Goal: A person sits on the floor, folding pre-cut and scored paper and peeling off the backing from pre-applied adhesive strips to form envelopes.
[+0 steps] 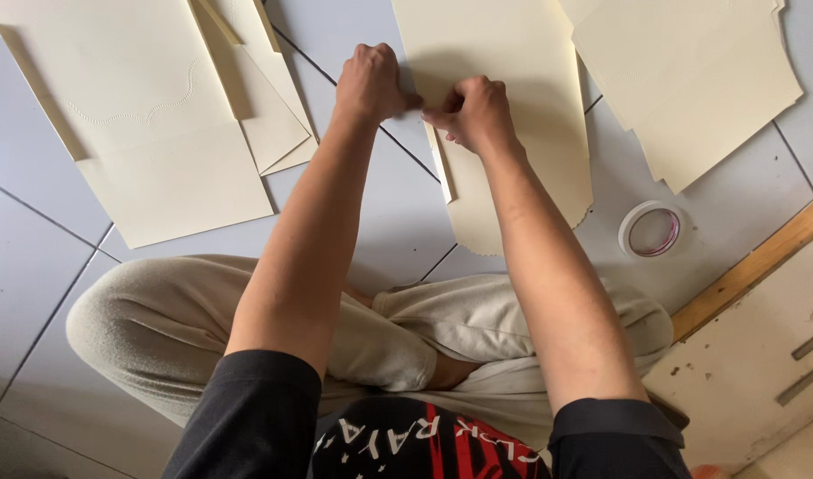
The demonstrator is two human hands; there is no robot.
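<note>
A long cream paper sheet (513, 80) with a scalloped near end lies on the grey tiled floor in front of my crossed legs. My left hand (371, 82) and my right hand (474, 113) meet at its left edge. Both pinch something small between thumb and fingertips there; it looks like a narrow strip along the folded edge (442, 168), but I cannot tell exactly what it is.
A roll of tape (652, 229) lies on the floor to the right. More cream sheets are stacked at the upper left (149, 115) and upper right (699, 80). A wooden strip (761, 262) and a pale board border the right side.
</note>
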